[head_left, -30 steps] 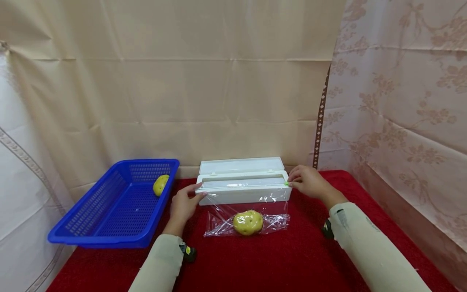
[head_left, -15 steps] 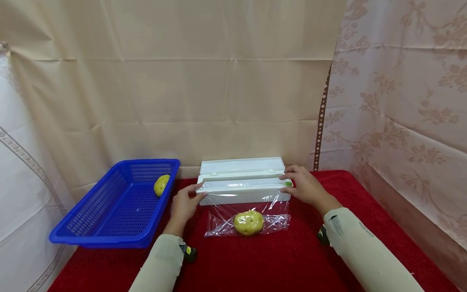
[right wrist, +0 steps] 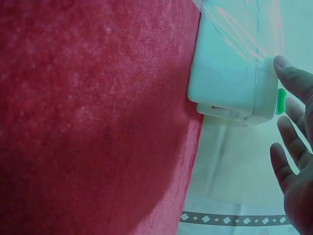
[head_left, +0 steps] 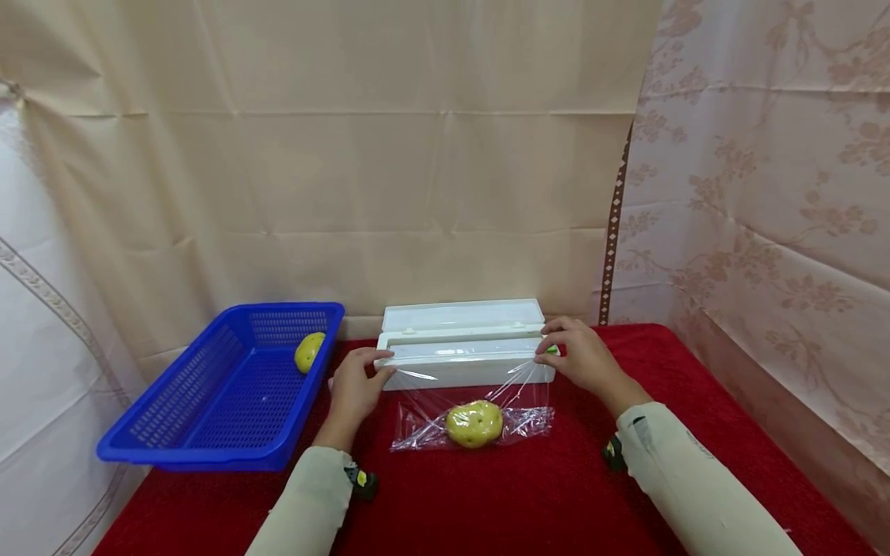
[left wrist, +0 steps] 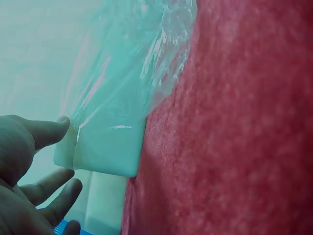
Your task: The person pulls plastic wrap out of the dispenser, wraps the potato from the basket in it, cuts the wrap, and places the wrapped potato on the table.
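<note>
A white cling film box stands with its lid up at the back of the table. Clear cling film runs from its front edge down over a yellow-green potato. At the box's left end, my left hand pinches the film; creases run to its thumb. My right hand pinches the film near the right end, where creases meet at its thumb tip. Just beside those fingers sits the green slider of the cutter.
To the left, a blue plastic basket holds another potato. Red cloth covers the table. Beige curtain hangs right behind the box, and a patterned curtain is on the right.
My right hand has left the green slider, moved slightly left and taken hold of the film. Fresh creases now pull toward both hands. The left hand has shifted only slightly.
</note>
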A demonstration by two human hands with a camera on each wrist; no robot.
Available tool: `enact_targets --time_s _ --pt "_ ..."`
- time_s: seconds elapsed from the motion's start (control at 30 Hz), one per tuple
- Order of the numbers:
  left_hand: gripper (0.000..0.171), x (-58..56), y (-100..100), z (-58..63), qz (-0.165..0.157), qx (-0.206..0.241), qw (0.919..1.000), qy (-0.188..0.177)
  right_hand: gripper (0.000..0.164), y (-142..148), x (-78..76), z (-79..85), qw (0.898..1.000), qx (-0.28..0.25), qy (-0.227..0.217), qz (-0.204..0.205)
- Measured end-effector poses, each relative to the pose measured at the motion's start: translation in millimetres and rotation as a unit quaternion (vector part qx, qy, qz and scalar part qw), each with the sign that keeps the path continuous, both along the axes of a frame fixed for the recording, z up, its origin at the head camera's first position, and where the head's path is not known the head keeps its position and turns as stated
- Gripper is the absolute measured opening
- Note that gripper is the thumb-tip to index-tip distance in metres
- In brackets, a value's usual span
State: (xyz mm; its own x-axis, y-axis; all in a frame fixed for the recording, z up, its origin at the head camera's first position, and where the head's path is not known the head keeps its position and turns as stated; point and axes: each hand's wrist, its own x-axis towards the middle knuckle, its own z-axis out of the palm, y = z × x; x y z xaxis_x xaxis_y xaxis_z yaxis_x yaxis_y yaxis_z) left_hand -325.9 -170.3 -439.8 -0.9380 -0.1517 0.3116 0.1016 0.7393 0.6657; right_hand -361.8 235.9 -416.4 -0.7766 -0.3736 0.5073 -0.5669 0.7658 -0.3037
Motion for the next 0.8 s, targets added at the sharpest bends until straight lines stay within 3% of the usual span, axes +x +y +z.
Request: enact_targets --time_s 0.13,0.37,0.8 --pt "0.02 3.0 -0.7 2.9 0.003 -0.025 0.9996 0.014 0.01 1.0 0.8 0.9 1.0 -0.005 0.012 0.008" --pt "0.014 7.9 -1.3 14.3 -0.017 -0.036 0.9991 0.016 0.011 5.7 8.5 5.3 1.0 0.002 0.017 0.014" --pt "0.02 32.8 -11.2 21.8 -0.063 0.018 0.9978 -0.008 0.016 11.0 34.5 14.5 0.999 -0.011 0.032 0.037"
